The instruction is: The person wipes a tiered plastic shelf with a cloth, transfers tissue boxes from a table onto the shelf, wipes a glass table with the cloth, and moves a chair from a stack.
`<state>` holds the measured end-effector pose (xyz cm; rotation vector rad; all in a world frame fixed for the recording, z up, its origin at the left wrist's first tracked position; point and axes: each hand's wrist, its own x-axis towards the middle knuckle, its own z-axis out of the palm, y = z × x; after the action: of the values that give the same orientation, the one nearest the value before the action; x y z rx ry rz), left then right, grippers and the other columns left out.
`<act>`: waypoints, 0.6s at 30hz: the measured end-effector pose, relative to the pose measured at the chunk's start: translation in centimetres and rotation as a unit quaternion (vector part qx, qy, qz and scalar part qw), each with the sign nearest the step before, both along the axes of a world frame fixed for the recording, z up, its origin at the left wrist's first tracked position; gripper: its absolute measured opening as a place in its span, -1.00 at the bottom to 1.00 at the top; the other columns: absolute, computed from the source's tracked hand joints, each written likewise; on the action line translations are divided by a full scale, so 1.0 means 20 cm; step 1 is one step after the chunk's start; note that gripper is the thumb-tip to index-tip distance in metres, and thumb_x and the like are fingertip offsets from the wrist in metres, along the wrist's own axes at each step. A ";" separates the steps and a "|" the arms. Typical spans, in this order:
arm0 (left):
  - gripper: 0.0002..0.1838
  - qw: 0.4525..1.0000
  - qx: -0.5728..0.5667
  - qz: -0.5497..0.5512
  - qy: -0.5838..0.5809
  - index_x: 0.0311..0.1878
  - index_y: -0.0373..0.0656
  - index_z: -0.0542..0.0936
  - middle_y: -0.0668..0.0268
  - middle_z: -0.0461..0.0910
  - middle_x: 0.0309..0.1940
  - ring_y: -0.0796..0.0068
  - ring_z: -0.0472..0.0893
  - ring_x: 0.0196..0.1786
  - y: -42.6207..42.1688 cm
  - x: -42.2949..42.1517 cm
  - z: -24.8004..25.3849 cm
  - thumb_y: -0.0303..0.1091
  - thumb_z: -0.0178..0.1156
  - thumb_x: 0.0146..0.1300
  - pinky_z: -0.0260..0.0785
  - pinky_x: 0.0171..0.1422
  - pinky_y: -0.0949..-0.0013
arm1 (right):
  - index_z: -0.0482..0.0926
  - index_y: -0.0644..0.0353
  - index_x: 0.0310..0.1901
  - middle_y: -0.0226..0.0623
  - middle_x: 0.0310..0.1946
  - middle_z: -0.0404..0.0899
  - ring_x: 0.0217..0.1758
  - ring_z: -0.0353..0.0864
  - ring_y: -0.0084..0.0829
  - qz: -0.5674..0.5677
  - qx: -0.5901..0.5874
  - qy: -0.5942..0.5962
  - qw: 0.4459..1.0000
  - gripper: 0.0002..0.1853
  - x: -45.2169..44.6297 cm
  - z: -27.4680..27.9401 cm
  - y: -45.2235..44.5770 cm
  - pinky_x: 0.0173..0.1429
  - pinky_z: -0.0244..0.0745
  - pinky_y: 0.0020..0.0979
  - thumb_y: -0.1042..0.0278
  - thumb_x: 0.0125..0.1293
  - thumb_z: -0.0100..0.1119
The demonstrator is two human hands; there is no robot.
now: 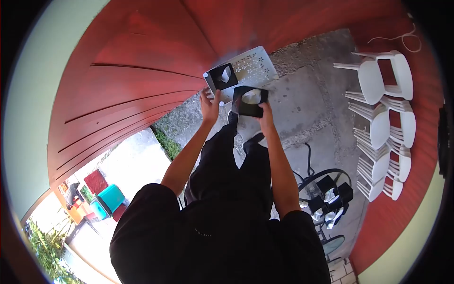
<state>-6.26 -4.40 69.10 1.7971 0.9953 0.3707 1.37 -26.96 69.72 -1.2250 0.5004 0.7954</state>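
The head view looks down past a person's black shirt [208,246] and dark trousers [215,163] to a small white table [255,61] with flower-shaped cut-outs, set close against a red wall [151,47]. The right hand [266,115] is grasping the held box [243,108], a black one with white crumpled material [252,96] showing in its opening; its fingers are wrapped on the box's right side, though those underneath are hidden. This held box is at the near edge of the white table, on the person's side, and overlaps part of that edge from this angle. The left hand [209,108] is released, its fingers spread and holding nothing visible, just by the near left corner of the white table. It is nearest to the second box [218,84], also black with a white piece [226,74] in its opening, which rests on the left end of the white table; whether the fingertips touch it cannot be told. Well to the right of the white table, stacked white chairs [380,125] line the wall. Nearer the person than the white table, and off to its right, a round table [309,180] carries more black boxes [325,182] with white pieces among them. Far to the near left of the white table is a teal container [112,199].
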 end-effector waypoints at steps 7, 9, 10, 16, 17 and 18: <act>-0.18 0.980 -0.185 -0.027 0.066 0.52 -0.04 0.23 -0.04 0.62 0.09 0.15 0.66 0.09 0.32 0.17 -0.52 -0.10 0.40 0.29 0.51 0.11 0.19 | 0.39 -0.06 0.34 -0.29 0.14 0.47 0.22 0.53 -0.24 -0.001 -0.038 -0.051 0.998 -0.46 0.34 -0.15 0.05 0.21 0.54 -0.03 0.15 0.31 0.12; -0.23 0.975 -0.206 -0.035 0.076 0.56 -0.04 0.20 -0.05 0.63 0.11 0.08 0.65 0.15 0.28 0.16 -0.56 -0.22 0.28 0.34 0.50 0.16 0.14 | 0.39 -0.05 0.32 -0.27 0.14 0.47 0.18 0.55 -0.25 0.018 -0.077 -0.072 0.994 -0.46 0.42 -0.15 0.07 0.19 0.55 -0.01 0.14 0.30 0.15; -0.26 0.969 -0.239 -0.020 0.063 0.56 -0.04 0.20 -0.04 0.63 0.11 0.09 0.65 0.13 0.26 0.16 -0.55 -0.23 0.23 0.36 0.50 0.15 0.12 | 0.39 -0.03 0.31 -0.26 0.14 0.47 0.14 0.57 -0.27 0.030 -0.091 -0.083 0.992 -0.46 0.48 -0.16 0.08 0.16 0.56 0.00 0.14 0.29 0.16; -0.39 0.981 -0.100 -0.057 0.159 0.55 -0.05 0.19 -0.20 0.64 0.06 -0.26 0.67 0.05 0.16 0.09 -0.42 -0.26 -0.02 0.45 0.47 0.16 -0.13 | 0.40 0.04 0.27 -0.19 0.13 0.46 0.18 0.55 -0.23 0.109 -0.104 -0.063 0.987 -0.50 0.72 -0.22 0.18 0.05 0.71 -0.10 0.12 0.34 0.14; -0.40 0.981 -0.092 -0.052 0.161 0.53 -0.06 0.21 -0.21 0.64 0.04 -0.29 0.65 0.06 0.15 0.08 -0.42 -0.25 -0.02 0.45 0.46 0.16 -0.14 | 0.41 0.04 0.26 -0.19 0.12 0.47 0.17 0.56 -0.23 0.125 -0.112 -0.067 0.984 -0.51 0.74 -0.23 0.20 0.05 0.71 -0.10 0.12 0.34 0.14; -0.41 0.982 -0.084 -0.047 0.163 0.52 -0.07 0.23 -0.23 0.65 0.02 -0.32 0.63 0.07 0.13 0.06 -0.41 -0.25 -0.03 0.46 0.45 0.16 -0.16 | 0.41 0.04 0.26 -0.19 0.11 0.47 0.16 0.57 -0.23 0.140 -0.121 -0.070 0.980 -0.52 0.75 -0.25 0.21 0.06 0.71 -0.10 0.11 0.34 0.14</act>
<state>-5.13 -1.84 60.99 1.7747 1.1256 -0.0706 16.46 -22.66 64.71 -1.5892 0.3186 0.8964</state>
